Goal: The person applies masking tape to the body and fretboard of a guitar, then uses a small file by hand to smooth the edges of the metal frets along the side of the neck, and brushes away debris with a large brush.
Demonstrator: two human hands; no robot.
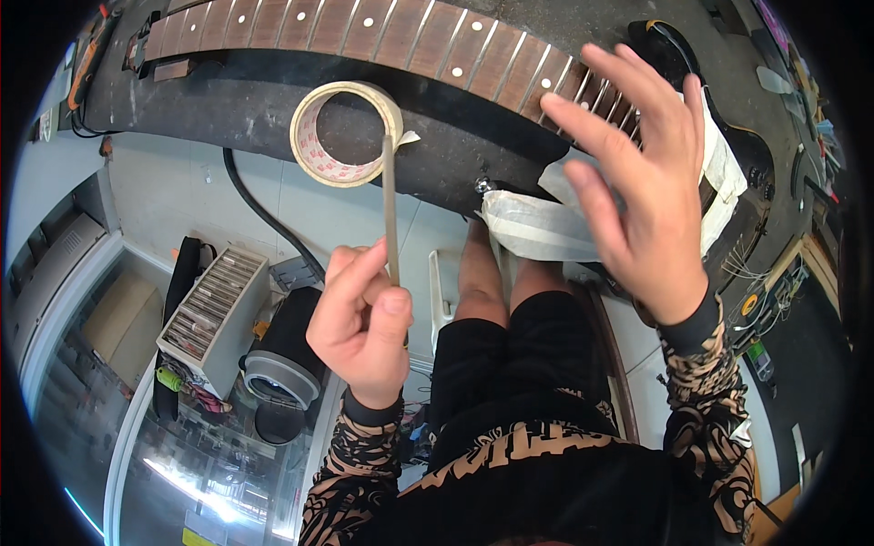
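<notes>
My left hand (360, 323) grips a narrow, flat metal strip (391, 209), whose upper end reaches over the rim of a roll of masking tape (307, 155) on the dark bench edge. My right hand (637, 182) is open, fingers spread, over the upper end of a guitar body and the right part of its rosewood fretboard (410, 55) with dot inlays; whether the fingertips touch it I cannot tell. Pale tape strips (533, 232) cover part of the guitar below and right of that hand, partly hidden by it.
The bench (200, 109) spans the top. Tools (86, 59) lie at its left, cables and wires (737, 264) at the right. Below stand a case of metal pieces (209, 323), a black cylindrical appliance (282, 364) and a glass cabinet (173, 491). My legs are under the bench edge.
</notes>
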